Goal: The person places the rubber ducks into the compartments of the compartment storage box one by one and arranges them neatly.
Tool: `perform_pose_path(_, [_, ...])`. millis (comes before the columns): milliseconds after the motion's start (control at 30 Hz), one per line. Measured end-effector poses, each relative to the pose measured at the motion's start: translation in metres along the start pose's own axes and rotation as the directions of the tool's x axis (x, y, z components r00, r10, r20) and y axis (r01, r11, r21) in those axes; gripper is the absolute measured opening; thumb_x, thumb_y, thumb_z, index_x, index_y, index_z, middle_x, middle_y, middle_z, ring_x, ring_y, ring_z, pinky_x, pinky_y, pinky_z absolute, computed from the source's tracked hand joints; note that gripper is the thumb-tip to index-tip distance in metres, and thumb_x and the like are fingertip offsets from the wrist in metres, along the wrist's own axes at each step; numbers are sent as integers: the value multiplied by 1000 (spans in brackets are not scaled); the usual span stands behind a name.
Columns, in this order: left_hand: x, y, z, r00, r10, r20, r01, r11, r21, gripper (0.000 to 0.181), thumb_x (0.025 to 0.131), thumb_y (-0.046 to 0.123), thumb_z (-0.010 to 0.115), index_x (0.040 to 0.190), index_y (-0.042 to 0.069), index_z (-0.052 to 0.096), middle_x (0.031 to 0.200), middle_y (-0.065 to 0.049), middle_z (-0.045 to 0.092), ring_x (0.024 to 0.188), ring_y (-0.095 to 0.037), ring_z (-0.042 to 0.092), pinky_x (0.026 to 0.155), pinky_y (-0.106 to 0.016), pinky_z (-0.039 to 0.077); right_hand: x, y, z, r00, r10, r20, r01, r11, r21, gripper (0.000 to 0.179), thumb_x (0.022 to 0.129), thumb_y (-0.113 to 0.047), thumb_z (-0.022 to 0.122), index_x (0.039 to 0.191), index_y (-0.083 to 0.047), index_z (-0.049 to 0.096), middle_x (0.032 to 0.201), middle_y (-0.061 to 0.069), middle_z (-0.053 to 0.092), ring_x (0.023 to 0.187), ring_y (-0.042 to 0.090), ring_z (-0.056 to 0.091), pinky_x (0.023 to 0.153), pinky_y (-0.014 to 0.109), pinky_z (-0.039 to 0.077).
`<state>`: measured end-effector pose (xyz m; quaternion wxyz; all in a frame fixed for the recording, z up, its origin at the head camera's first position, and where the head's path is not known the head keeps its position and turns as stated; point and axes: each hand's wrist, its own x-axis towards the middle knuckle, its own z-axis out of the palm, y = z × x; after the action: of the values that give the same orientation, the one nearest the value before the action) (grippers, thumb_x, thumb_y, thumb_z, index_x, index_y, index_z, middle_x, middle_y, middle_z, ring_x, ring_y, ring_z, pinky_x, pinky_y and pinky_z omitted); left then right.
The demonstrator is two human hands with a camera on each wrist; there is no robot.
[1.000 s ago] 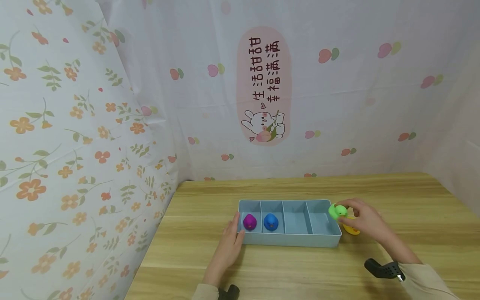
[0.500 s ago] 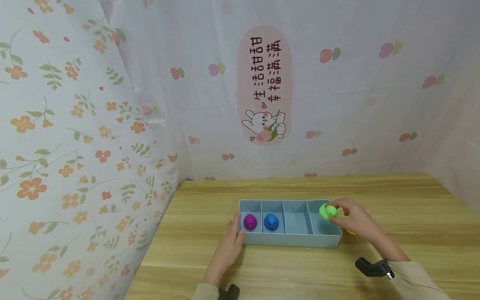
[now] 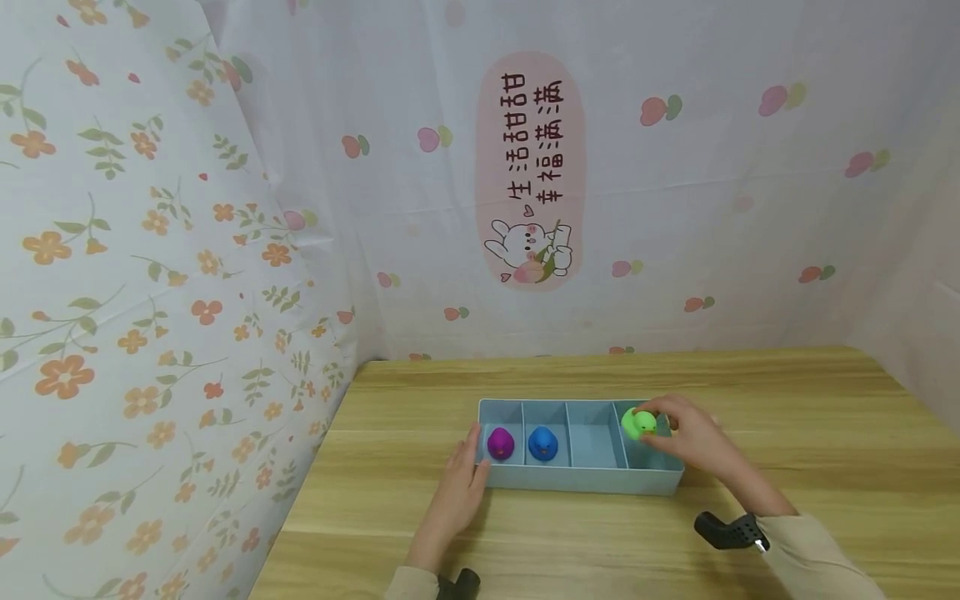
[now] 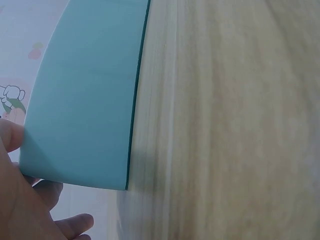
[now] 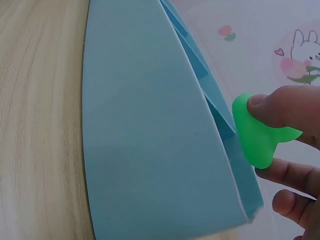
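Observation:
My right hand [image 3: 699,437] pinches a light green toy duck [image 3: 638,424] between thumb and fingers. The duck is above the rightmost compartment of a pale blue divided box [image 3: 577,480], near that compartment's left divider. In the right wrist view the thumb [image 5: 277,107] presses on the green duck [image 5: 252,137], beside the box's rim. At the box's left end my left hand [image 3: 456,490] rests against the corner, fingers along the end wall and thumb by the front. A purple toy duck [image 3: 500,444] sits in the leftmost compartment, a blue toy duck [image 3: 543,443] in the one beside it.
The box stands on a wood-grain table [image 3: 570,542]. Behind the table hangs a white patterned cloth [image 3: 675,208], with a floral cloth [image 3: 150,333] at the left. Low dividers separate the compartments.
My right hand has moved left with the green duck, from the box's right edge to over the rightmost compartment. The yellow thing beside the box is now hidden. My left hand has stayed put.

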<state>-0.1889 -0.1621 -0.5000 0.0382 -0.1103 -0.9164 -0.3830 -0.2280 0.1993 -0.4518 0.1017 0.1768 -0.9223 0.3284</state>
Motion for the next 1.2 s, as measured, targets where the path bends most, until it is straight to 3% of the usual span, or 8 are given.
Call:
perform_pose_path(267, [0, 1, 1, 1000, 15, -6, -15, 1000, 0, 55, 102, 19, 40, 152, 7, 21, 154, -17, 30, 139, -47, 25, 110, -63, 24, 5, -8, 8, 999, -44, 22, 43, 999, 27, 33, 74, -19, 81, 104, -12, 69, 98, 3, 63, 83, 22, 55, 67, 28, 32])
perform_pose_path(567, [-1, 1, 0, 1000, 4, -11, -4, 1000, -9, 55, 102, 19, 41, 152, 8, 21, 155, -16, 28, 140, -46, 24, 111, -62, 24, 13, -13, 20, 994, -109, 27, 108, 993, 37, 33, 73, -14, 80, 104, -11, 69, 97, 0, 64, 85, 17, 55, 66, 25, 43])
perform_pose_path(833, [0, 0, 0, 1000, 1, 2, -1, 1000, -16, 55, 103, 20, 39, 153, 7, 19, 156, -16, 27, 141, -46, 23, 112, -62, 21, 16, -19, 28, 993, -100, 58, 97, 994, 42, 33, 73, -16, 81, 104, -11, 69, 96, -2, 63, 82, 19, 54, 65, 24, 37])
perform_pose_path(967, [0, 0, 0, 1000, 3, -1, -3, 1000, -13, 55, 103, 19, 39, 152, 6, 20, 155, -17, 27, 140, -46, 24, 112, -62, 21, 19, -20, 34, 990, -120, 72, 118, 993, 30, 33, 74, -16, 80, 105, -11, 69, 96, -2, 62, 83, 16, 54, 65, 22, 40])
perform_pose_path(1200, [1, 0, 0, 1000, -1, 5, 1, 1000, -11, 55, 103, 21, 38, 153, 8, 19, 156, -16, 27, 141, -45, 23, 114, -61, 19, 23, -23, 43, 989, -127, 75, 130, 991, -33, 32, 72, -18, 82, 101, -15, 70, 95, -3, 64, 87, 18, 57, 71, 33, 37])
